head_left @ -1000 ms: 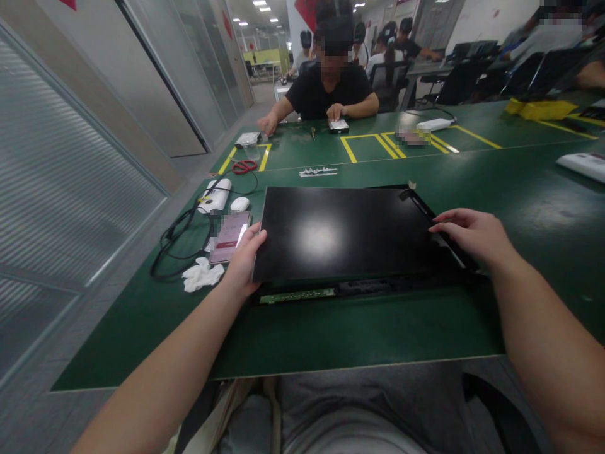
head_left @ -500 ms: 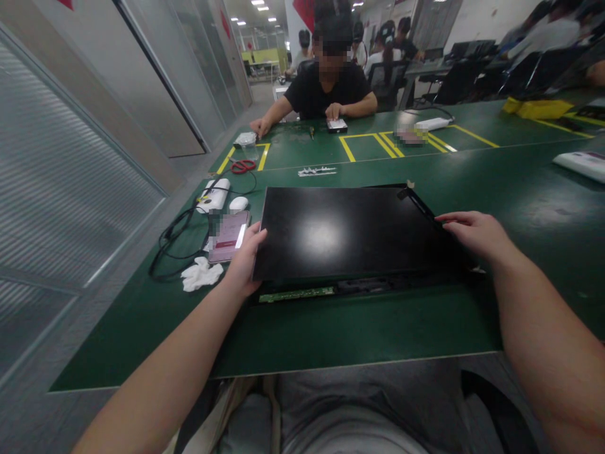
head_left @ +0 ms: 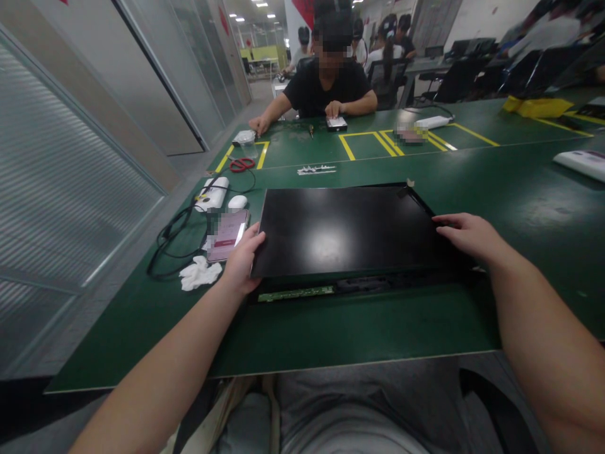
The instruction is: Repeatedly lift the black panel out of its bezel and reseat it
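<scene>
A black LCD screen panel [head_left: 350,230] lies tilted over a black frame [head_left: 385,282], its left side raised a little. My left hand [head_left: 243,260] grips the panel's left edge, thumb on top and the other fingers mostly hidden beneath. At the opposite edge, my right hand [head_left: 466,234] pinches the panel's side next to the frame's rim; its fingertips are partly hidden there. Below the panel's near edge shows a narrow green circuit board [head_left: 295,294].
Left of the panel lie a phone [head_left: 228,235], a crumpled tissue [head_left: 200,273], a white mouse [head_left: 237,202] and black cables [head_left: 165,243]. Red-handled scissors [head_left: 242,165] and small white strips [head_left: 316,169] lie beyond. Across the green table [head_left: 359,340] sits another person [head_left: 326,88].
The light's reflection on the panel has slid nearer and slightly right as its tilt changed a little. My right hand has shifted slightly left; both hands stay at the edges.
</scene>
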